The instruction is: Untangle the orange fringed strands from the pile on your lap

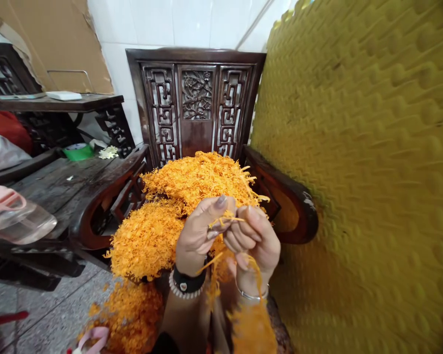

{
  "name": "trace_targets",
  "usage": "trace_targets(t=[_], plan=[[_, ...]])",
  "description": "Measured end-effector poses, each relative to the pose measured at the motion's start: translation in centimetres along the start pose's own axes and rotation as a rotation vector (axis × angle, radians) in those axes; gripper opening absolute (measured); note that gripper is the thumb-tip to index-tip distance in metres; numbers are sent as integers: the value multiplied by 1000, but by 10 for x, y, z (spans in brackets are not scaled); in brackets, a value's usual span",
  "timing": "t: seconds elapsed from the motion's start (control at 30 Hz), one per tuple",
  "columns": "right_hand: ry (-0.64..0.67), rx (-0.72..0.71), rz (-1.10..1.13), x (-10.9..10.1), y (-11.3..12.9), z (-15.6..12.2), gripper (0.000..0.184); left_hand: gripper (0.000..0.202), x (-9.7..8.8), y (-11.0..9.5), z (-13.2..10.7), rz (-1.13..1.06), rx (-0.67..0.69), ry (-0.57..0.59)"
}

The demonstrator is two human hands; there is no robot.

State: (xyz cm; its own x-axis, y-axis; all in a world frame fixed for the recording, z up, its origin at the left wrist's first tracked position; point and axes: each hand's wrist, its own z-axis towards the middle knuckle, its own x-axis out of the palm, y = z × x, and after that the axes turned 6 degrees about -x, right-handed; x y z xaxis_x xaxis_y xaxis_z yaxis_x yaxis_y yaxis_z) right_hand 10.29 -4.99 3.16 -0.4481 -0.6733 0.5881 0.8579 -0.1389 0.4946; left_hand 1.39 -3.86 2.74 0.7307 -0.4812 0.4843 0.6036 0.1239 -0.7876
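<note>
My left hand [195,231] and my right hand [260,238] meet in front of the chair, fingertips pinched together. Between them they grip a small branched orange piece [225,219] that looks like soft plastic. More orange strands [214,280] dangle below, and one loops past the right palm; a blurred orange clump [253,327] hangs under the right wrist. Close behind my hands, a large heap of similar orange pieces [203,177] covers the chair seat. A second mound [147,238] spills over its front left.
A carved dark wooden chair [195,140] stands against white tiles. Yellow textured foam matting [372,147] rises close on the right. At left, a wooden bench [40,179] bears green tape [78,152] and a clear jug [20,221]. Pink-handled scissors [94,339] show at the bottom.
</note>
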Motion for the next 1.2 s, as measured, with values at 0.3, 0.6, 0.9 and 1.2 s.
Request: trace_targets(t=[0.3,0.6,0.9,1.2], plan=[[-248,-4,-160,-36,28,17,46,45,-19,-6,-40,-129,278,-6],[-440,-97,-1019,-18,-3,13,44,18,-24,-9,-44,323,118,-250],[-477,-135,-1144,-19,-2,11,44,48,-35,3,-33,656,13,-274],[-499,-193,-1199,-23,0,12,43,25,-32,10,-26,563,-101,-214]])
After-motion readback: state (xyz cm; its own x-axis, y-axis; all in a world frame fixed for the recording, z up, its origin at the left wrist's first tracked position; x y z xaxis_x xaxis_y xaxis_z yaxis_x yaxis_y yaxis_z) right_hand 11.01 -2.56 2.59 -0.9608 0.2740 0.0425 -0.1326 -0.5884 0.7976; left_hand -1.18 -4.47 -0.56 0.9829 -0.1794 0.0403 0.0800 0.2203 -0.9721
